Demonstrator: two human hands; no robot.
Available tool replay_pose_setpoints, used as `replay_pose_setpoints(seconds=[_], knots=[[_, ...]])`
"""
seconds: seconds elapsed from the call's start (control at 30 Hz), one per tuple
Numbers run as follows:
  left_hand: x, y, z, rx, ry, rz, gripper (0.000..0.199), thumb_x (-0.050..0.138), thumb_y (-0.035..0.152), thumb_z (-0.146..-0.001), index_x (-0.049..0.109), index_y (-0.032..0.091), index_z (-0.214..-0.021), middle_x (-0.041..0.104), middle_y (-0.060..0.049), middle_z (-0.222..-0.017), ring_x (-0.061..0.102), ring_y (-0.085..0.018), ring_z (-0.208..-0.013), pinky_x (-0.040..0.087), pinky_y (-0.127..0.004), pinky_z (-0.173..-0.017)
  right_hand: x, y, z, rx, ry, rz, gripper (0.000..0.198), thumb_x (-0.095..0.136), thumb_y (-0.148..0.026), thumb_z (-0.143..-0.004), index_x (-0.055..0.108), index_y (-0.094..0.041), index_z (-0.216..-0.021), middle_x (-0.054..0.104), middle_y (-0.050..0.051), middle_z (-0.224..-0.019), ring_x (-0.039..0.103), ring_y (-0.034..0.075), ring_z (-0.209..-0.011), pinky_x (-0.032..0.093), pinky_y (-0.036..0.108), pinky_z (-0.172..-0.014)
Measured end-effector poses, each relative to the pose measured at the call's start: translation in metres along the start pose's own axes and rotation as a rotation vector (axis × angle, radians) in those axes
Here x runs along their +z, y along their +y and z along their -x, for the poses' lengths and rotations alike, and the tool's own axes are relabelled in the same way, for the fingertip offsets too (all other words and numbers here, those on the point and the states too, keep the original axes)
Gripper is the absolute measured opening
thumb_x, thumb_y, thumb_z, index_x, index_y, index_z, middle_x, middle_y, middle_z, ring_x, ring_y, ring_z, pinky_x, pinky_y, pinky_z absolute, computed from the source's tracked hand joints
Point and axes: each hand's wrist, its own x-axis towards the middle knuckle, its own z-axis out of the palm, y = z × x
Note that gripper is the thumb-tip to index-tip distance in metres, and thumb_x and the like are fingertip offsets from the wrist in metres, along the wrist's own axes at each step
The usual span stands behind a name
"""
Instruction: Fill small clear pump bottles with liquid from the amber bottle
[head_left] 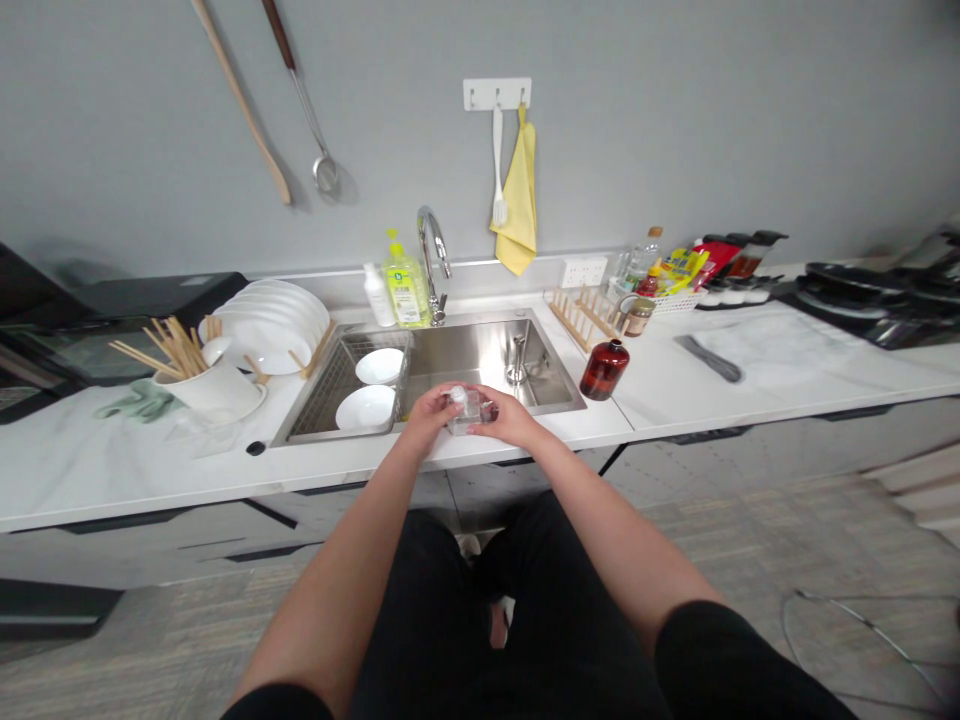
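Note:
My left hand (430,414) and my right hand (511,416) are closed from both sides around a small clear container (460,424) with a whitish knob-like top. They hold it over the front edge of the sink (480,355). Something dark reddish shows at my right fingers, too small to name. To the right of the sink, an amber bottle (604,372) with a black neck stands upright on the counter. Two white bowls sit in a wire basket at the sink's left side, the nearer bowl (365,408) close to my left hand.
A chrome faucet (431,255) rises behind the sink beside a yellow-green soap bottle (406,290). White plates (266,325) and a chopstick holder (217,395) stand left. A wooden rack (581,318), a small jar (639,318) and a condiment basket (675,303) are right.

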Motion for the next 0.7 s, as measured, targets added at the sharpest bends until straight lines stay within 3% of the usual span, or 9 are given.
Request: replay_pose_setpoints(seconds=[0.1, 0.23, 0.53, 0.7], knots=[[0.000, 0.000, 0.000, 0.022, 0.013, 0.024, 0.056, 0.107, 0.043, -0.071, 0.081, 0.025, -0.117, 0.082, -0.010, -0.139, 0.075, -0.030, -0.125, 0.058, -0.046, -0.113, 0.000, 0.001, 0.000, -0.002, 0.013, 0.016, 0.099, 0.107, -0.052, -0.074, 0.070, -0.025, -0.162, 0.079, 0.014, -0.152, 0.078, 0.033, -0.127, 0.063, 0.044, -0.104], [0.001, 0.003, 0.001, 0.001, -0.019, -0.004, 0.057, 0.102, 0.049, -0.079, 0.087, 0.023, -0.128, 0.083, -0.013, -0.139, 0.075, -0.035, -0.130, 0.056, -0.051, -0.120, 0.000, 0.003, 0.000, -0.004, 0.021, 0.026, 0.100, 0.107, -0.052, -0.073, 0.070, -0.023, -0.162, 0.080, 0.015, -0.150, 0.079, 0.032, -0.122, 0.063, 0.044, -0.104], [0.001, -0.004, 0.001, 0.053, 0.099, -0.084, 0.051, 0.104, 0.053, -0.075, 0.086, 0.023, -0.113, 0.085, -0.011, -0.130, 0.078, -0.029, -0.111, 0.062, -0.049, -0.108, 0.000, 0.001, 0.000, 0.013, 0.027, -0.001, 0.105, 0.109, -0.053, -0.071, 0.069, -0.026, -0.165, 0.078, 0.014, -0.155, 0.077, 0.031, -0.122, 0.064, 0.043, -0.102], [0.002, 0.007, 0.001, 0.107, 0.143, -0.178, 0.040, 0.101, 0.047, -0.077, 0.085, 0.024, -0.105, 0.083, -0.008, -0.114, 0.073, -0.027, -0.105, 0.060, -0.046, -0.105, -0.005, 0.001, 0.000, 0.008, 0.076, 0.040, 0.100, 0.108, -0.051, -0.070, 0.072, -0.026, -0.160, 0.082, 0.013, -0.144, 0.077, 0.031, -0.118, 0.062, 0.042, -0.097]])
